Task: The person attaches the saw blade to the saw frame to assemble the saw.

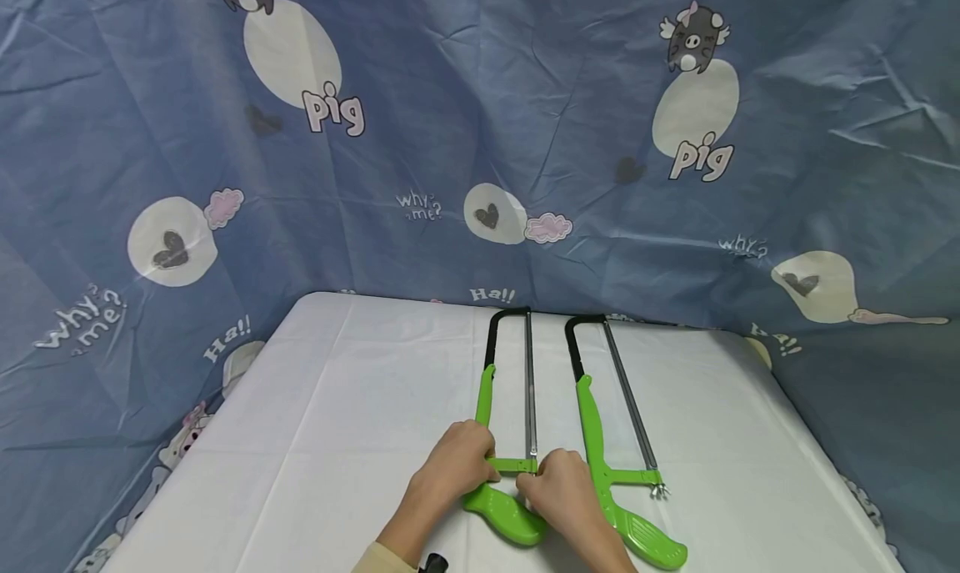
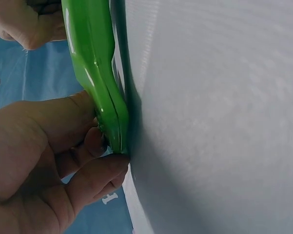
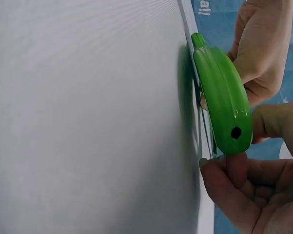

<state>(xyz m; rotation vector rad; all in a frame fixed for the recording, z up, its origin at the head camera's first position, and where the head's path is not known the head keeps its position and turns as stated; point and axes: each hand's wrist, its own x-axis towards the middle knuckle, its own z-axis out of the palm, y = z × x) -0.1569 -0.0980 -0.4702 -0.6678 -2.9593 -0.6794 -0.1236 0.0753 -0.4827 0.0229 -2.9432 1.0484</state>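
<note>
A hacksaw (image 1: 504,516) with a green handle and black bow lies on the white table, its grey blade pointing away from me. My left hand (image 1: 461,458) grips its green frame just above the handle; in the left wrist view the thumb and fingers pinch the green frame's edge (image 2: 106,105). At the near end of the blade, my right hand (image 1: 564,491) has its fingers curled at the tightening end, pinching what seems to be the wing nut, mostly hidden by the fingers. The right wrist view shows these fingers beside the handle butt (image 3: 229,107).
Close to the right lies a second, similar hacksaw (image 1: 647,540), with its wing nut (image 1: 660,491) showing. The white table (image 1: 360,406) meets a blue printed cloth (image 1: 420,139) at the back and sides. A small black object (image 1: 435,563) shows at the bottom edge near the left forearm.
</note>
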